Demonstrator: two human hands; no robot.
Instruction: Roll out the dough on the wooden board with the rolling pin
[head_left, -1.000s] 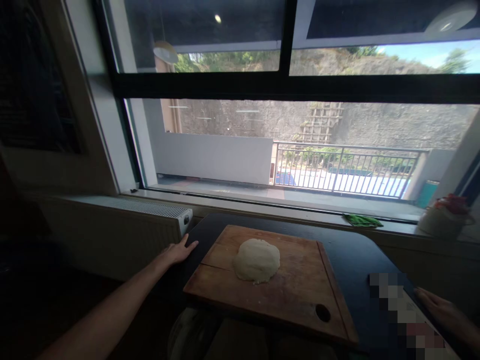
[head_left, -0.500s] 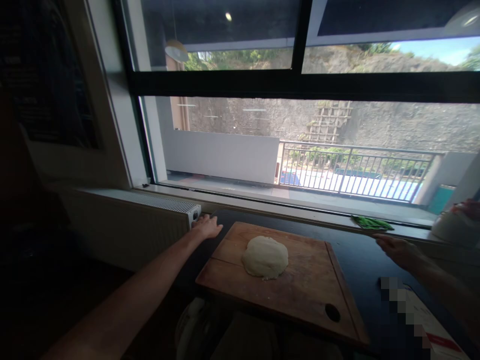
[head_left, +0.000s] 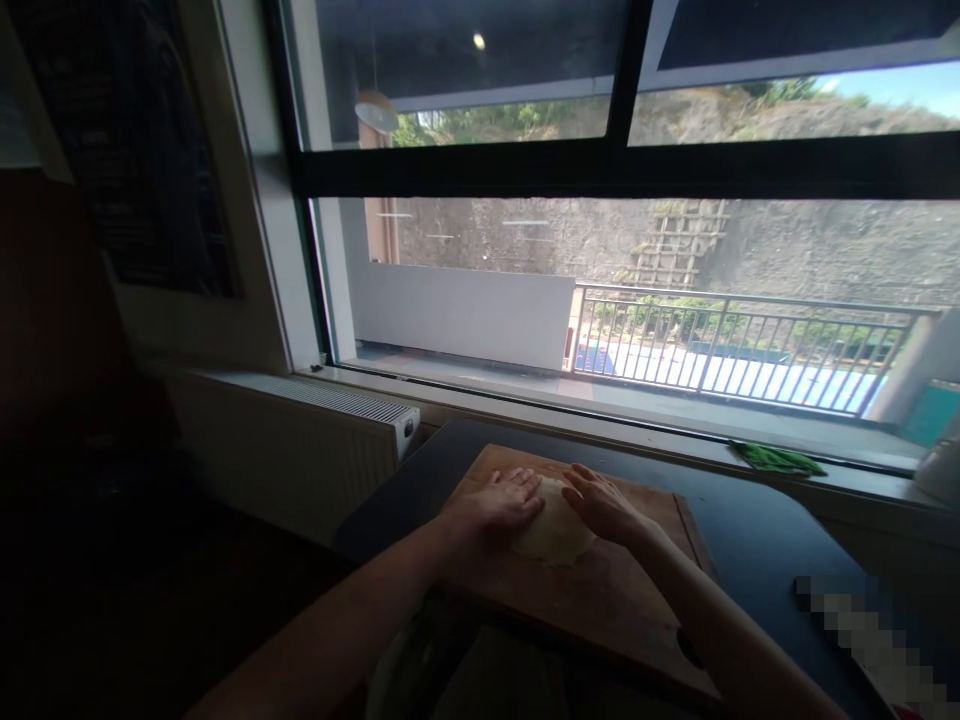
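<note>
A flat, pale round of dough (head_left: 553, 532) lies on a wooden board (head_left: 570, 600). My left hand (head_left: 508, 502) rests at the dough's left edge, its fingers extended and a little apart. On the dough's upper right edge is my right hand (head_left: 602, 503), with its fingers stretched toward the left hand. Neither hand grips anything. The hands and forearms hide the dough's sides and parts of the board.
The board stands on a dark table (head_left: 757, 530) below a window. A green cloth (head_left: 777, 459) lies on the sill at the right. A white radiator (head_left: 300, 440) is at the left. A blurred flat object (head_left: 862, 630) lies at the table's right.
My left hand has moved right from beside the radiator, and my right hand has moved left from near the green cloth; both are now at the dough. The view has shifted slightly.
</note>
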